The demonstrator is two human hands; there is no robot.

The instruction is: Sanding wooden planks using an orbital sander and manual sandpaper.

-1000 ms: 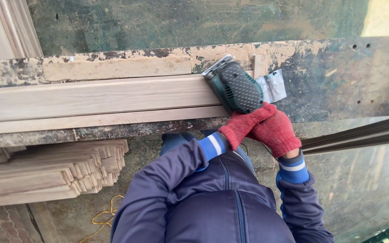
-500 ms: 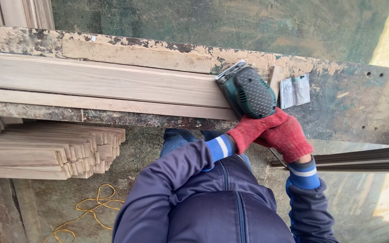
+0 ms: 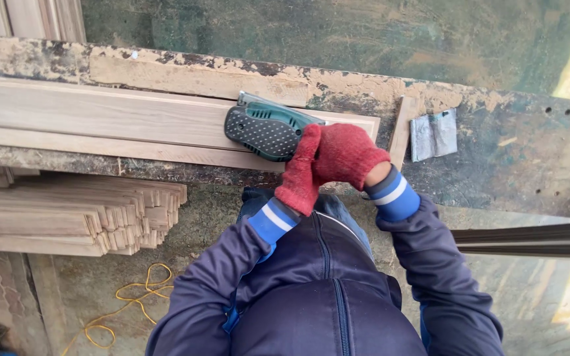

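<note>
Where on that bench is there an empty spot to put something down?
Bare bench top lies right of the grey sandpaper sheet, out to the little holes. The left side is crowded: long wood planks cover it, with the green sander on them under both gloved hands, left and right.

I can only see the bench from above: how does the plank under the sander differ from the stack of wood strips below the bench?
The plank lies alone on the workbench, long and wide, with the green sander and both gloved hands, left hand and right hand, on it. The stack of strips sits lower down, many narrow pieces piled together, untouched. Both are pale bare wood running the same way.
</note>
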